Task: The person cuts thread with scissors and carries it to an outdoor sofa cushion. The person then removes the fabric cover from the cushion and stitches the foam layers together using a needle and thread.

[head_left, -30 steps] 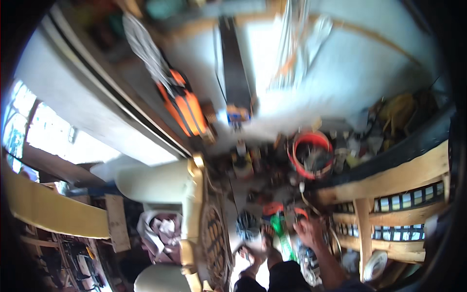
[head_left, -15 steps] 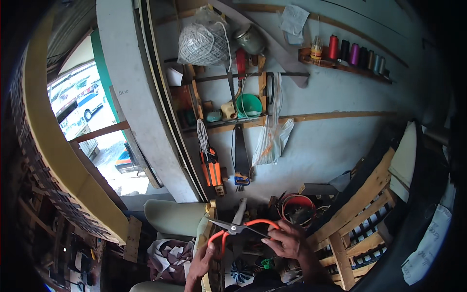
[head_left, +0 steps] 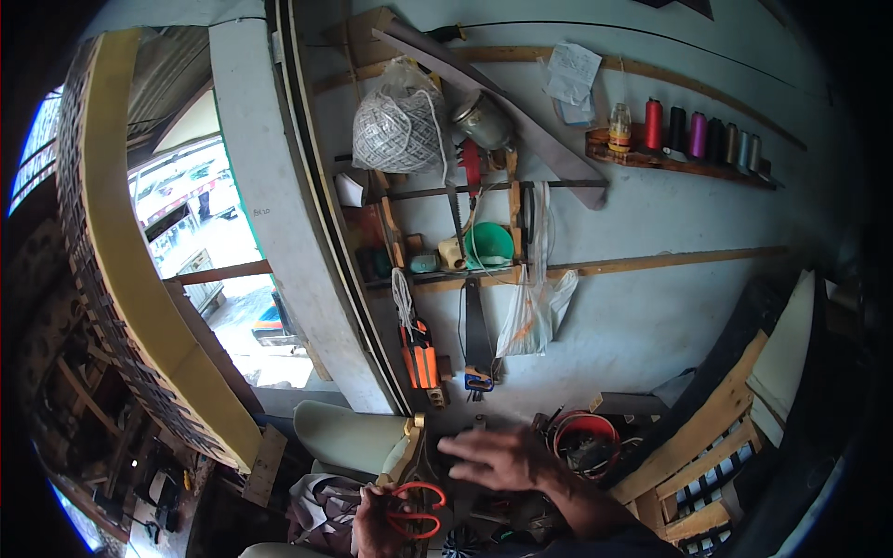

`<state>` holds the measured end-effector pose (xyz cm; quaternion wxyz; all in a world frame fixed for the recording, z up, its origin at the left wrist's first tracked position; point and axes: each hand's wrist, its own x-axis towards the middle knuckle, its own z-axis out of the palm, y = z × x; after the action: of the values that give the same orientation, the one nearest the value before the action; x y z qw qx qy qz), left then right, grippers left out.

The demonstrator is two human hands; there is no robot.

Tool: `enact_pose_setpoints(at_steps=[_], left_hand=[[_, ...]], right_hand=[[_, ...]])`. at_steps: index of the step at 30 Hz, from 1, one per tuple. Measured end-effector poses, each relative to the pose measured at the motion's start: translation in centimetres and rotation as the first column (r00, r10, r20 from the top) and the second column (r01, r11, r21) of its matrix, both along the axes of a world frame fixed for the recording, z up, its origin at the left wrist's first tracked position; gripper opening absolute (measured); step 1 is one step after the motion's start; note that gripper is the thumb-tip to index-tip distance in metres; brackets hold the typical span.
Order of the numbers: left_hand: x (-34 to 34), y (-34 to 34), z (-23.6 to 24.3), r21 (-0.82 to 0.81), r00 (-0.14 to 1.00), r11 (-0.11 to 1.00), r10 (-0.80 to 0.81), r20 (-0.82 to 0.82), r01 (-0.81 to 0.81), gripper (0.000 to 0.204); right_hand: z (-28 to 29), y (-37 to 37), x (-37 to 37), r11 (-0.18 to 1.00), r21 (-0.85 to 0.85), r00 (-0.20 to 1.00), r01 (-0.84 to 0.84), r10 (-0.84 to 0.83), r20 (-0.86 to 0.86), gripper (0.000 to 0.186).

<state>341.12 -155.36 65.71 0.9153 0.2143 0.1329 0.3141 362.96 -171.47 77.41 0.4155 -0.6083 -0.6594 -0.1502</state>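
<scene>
My left hand [head_left: 375, 523], low in the head view, is closed on a pair of scissors [head_left: 424, 484] with orange handles. Both handle loops stick out to the right of the fist; the blades are hidden. Reaching in from the right, my right hand [head_left: 498, 459] is empty, its fingers stretched out to the left with gaps between them. It hovers above and right of the scissors, apart from them. Crumpled mauve and whitish cloth [head_left: 316, 510] lies beside my left hand, on a pale green upholstered chair [head_left: 349, 435] with a gold-coloured frame.
A red bucket [head_left: 588, 423] of odds and ends stands beyond my right hand. At right leans a wooden frame with dark webbing [head_left: 684, 465]. Wall racks hold a handsaw [head_left: 477, 325], a twine ball [head_left: 400, 130] and thread spools [head_left: 653, 126]. A yellow-edged woven panel [head_left: 177, 353] rises at left.
My right hand has let go of the scissors and opened. My left hand now holds them lower, loops turned right. The view has tilted upward.
</scene>
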Motion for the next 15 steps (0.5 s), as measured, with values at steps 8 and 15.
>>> enact_pose_setpoints(at_steps=[8, 15], left_hand=[[-3.5, -1.7, -0.2, 0.000, 0.954, 0.999, -0.040, -0.298, 0.042, 0.039], [-5.3, -3.8, -3.0, -0.033, 0.890, 0.999, -0.010, -0.455, -0.005, 0.031]], right_hand=[[2.0, 6.2, 26.8, 0.545, 0.155, 0.544, 0.824, -0.683, -0.488, 0.039], [3.8, 8.5, 34.2, 0.518, -0.170, 0.396, 0.838, -0.792, -0.465, 0.048]])
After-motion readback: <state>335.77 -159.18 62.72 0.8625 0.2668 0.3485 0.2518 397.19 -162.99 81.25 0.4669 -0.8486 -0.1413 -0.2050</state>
